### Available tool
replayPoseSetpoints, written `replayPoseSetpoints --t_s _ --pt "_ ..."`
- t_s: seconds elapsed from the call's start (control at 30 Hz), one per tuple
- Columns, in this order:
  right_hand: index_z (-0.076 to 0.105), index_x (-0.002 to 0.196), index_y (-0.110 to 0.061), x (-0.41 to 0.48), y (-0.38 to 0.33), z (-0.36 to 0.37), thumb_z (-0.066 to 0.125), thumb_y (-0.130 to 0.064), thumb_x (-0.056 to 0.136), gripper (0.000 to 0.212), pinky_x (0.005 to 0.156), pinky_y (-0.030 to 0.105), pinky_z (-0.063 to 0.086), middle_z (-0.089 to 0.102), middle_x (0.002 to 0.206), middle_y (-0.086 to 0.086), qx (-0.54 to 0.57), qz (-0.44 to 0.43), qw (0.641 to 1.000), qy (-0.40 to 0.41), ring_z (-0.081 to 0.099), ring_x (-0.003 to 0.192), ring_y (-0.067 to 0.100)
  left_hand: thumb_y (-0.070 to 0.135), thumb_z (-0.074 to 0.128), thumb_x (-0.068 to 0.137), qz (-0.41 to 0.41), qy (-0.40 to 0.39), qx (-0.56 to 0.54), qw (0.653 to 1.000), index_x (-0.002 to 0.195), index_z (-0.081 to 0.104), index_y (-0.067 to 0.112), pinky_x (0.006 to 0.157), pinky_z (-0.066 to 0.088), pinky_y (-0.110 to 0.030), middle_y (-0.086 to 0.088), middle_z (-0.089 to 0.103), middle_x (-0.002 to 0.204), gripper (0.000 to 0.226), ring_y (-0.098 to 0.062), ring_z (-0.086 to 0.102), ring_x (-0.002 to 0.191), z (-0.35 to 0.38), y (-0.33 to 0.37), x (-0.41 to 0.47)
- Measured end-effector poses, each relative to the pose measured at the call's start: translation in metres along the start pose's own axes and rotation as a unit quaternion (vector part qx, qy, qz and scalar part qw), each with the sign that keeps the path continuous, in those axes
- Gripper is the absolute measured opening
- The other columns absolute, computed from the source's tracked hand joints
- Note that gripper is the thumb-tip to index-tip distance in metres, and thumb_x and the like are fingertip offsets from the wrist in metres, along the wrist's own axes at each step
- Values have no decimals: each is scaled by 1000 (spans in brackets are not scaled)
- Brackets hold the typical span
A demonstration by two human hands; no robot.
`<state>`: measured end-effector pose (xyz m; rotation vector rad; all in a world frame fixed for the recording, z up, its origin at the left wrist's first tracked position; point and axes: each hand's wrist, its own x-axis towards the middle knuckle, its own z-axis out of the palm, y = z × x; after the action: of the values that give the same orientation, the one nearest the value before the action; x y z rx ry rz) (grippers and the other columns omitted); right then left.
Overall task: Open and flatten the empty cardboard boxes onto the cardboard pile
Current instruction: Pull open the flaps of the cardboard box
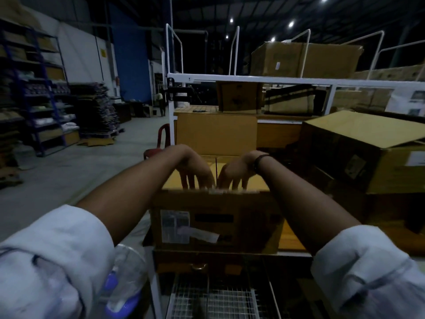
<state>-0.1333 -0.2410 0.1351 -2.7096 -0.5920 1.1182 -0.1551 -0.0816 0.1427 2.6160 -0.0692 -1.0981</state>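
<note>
A brown cardboard box (213,217) with a white label on its near side stands right in front of me on a white metal cart. My left hand (195,171) and my right hand (236,172) lie side by side on its top flaps, fingers pointing down toward the near top edge, on either side of the centre seam. The fingertips press at that edge; whether they hook under the flaps I cannot tell. A dark band sits on my right wrist.
Other cardboard boxes (365,148) crowd the right side and the cart's white frame (253,79) behind. A wire-mesh shelf (213,298) lies below the box. A red plastic chair (158,143) stands left of the cart. Blue shelving (39,93) and stacked flat cardboard (96,109) line the left wall.
</note>
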Motion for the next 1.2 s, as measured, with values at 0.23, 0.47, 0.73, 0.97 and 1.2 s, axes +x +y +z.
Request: replayPoseSetpoints --t_s 0.23,0.47,0.73,0.97,1.2 --pt "69 110 -19 83 29 83 69 -31 95 19 97 39 52 69 110 1 -62 -7 995 73 65 103 20 35 69 97 -13 96 105 990 149 47 17 101 46 -43 -7 56 142 60 -30 54 130 91 -2 80" --pt "41 145 -23 130 68 146 62 -53 88 68 114 52 29 45 144 6 -96 -43 933 343 39 135 32 34 70 93 -12 377 228 897 149 26 15 106 41 -44 -15 43 145 73 -34 45 131 154 -22 121" --pt "58 124 -20 127 58 127 63 -45 90 43 107 50 32 54 135 7 -32 -32 949 313 46 128 32 38 48 106 16 463 264 846 151 34 13 107 36 -39 -13 40 146 53 -29 42 132 163 -41 138" --pt "57 135 -18 103 48 104 65 -17 92 44 98 37 51 58 125 -2 271 -128 890 344 57 116 19 21 64 95 95 559 223 793 148 38 18 100 41 -34 -5 42 137 59 -23 41 123 154 -37 117" --pt "45 150 -38 84 15 80 63 -13 95 63 97 46 58 54 141 -8 315 -251 840 364 59 123 19 28 64 96 73 591 187 781 140 50 16 110 43 -35 -4 55 140 47 -18 50 129 118 -39 93"
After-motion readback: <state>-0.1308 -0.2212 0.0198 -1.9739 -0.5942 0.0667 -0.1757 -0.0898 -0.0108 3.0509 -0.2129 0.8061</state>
